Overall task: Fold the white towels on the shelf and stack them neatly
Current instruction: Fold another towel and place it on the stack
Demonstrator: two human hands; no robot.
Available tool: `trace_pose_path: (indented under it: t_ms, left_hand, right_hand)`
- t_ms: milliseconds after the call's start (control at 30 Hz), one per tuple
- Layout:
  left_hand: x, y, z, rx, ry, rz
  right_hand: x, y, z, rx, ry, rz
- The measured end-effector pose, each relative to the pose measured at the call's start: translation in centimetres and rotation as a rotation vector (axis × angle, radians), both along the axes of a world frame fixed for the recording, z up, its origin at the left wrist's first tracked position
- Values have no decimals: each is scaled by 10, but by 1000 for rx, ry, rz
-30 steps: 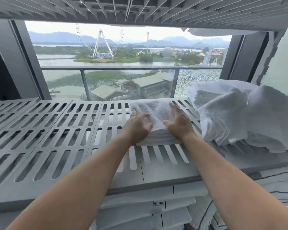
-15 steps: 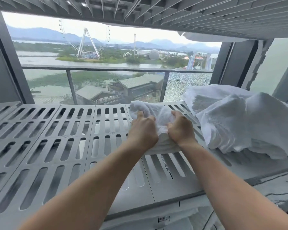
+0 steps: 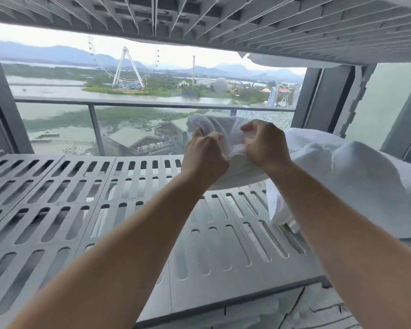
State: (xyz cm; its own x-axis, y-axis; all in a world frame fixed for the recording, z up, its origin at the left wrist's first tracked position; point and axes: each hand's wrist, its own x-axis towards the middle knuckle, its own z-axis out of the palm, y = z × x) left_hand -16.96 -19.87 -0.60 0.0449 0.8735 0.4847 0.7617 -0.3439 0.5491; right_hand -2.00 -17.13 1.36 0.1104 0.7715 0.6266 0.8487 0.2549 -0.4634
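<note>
White terry cloth filled both fists: the left hand (image 3: 205, 160) and the right hand (image 3: 265, 146) were each curled tight around a bunched white towel (image 3: 226, 136), fingers pressed together into the fabric, knuckles toward the camera. The towel was held up above the rear part of the grey slotted shelf (image 3: 105, 210), its lower edge sagging in a curve just over the slats, its upper folds rising in front of the window. Both bare forearms reached forward over the shelf's front edge. To the right, just beside the right forearm, a loose heap of white towels (image 3: 356, 176) lay crumpled on the same shelf. Under the shelf's front edge, more white fabric (image 3: 247, 312) showed on a lower level. A ribbed grey upper shelf (image 3: 199, 17) spanned overhead, and a balcony railing (image 3: 128, 104) crossed the view outside the glass.
</note>
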Motion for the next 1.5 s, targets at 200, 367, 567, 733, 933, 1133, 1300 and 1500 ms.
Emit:
trace_pose_path:
  t_ms: [200, 367, 567, 733, 933, 1133, 1300, 1500]
  left_hand:
    - [53, 26, 19, 4, -14, 85]
    - [109, 55, 35, 31, 3, 146]
    - [151, 82, 57, 95, 32, 193]
    - [160, 104, 70, 130, 40, 211]
    - [166, 141, 68, 149, 31, 149]
    - [174, 178, 66, 155, 16, 70]
    - [182, 203, 60, 112, 15, 26]
    - [198, 226, 53, 58, -13, 0]
  right_hand:
    - [56, 31, 17, -23, 16, 72]
    - [115, 62, 33, -64, 37, 130]
    - [164, 93, 48, -73, 155, 236]
    - [182, 109, 57, -97, 263, 279]
    - [191, 129, 55, -100, 291, 233]
    - [204, 151, 58, -155, 320, 190]
    - [216, 165, 54, -219, 338, 181]
    - [238, 182, 55, -281, 303, 204]
